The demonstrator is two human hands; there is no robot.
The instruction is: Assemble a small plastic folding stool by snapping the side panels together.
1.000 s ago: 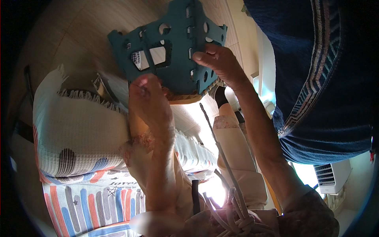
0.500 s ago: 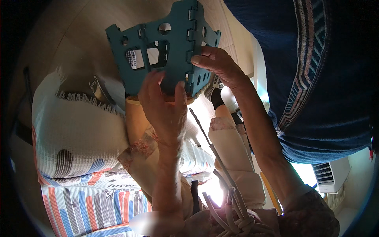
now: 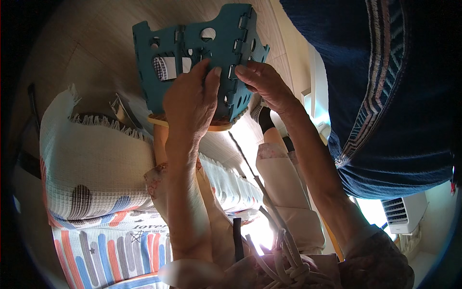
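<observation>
A teal plastic folding step stool (image 3: 221,53) is held up before me, its hinged panels standing at an angle to each other. Its yellow-orange edge (image 3: 220,127) faces down toward my legs. My left hand (image 3: 190,98) is closed on the front panel beside the rectangular opening; its fingertips are partly hidden. My right hand (image 3: 267,85) pinches the hinged side panel, thumb on the hinge line and fingers behind. Through the opening shows a piece of white and checked cloth (image 3: 166,68).
On the left a sofa with a fringed, striped cover (image 3: 96,164) stands close. A dark blue curtain or cloth (image 3: 394,120) hangs on the right, above a white vent unit (image 3: 404,212). Pale wood floor (image 3: 91,48) lies beyond the stool. Cords (image 3: 284,245) dangle at my waist.
My left hand has moved up and closed onto the front panel from a looser, spread pose. The stool has shifted slightly right and turned a little. My right hand keeps its hold.
</observation>
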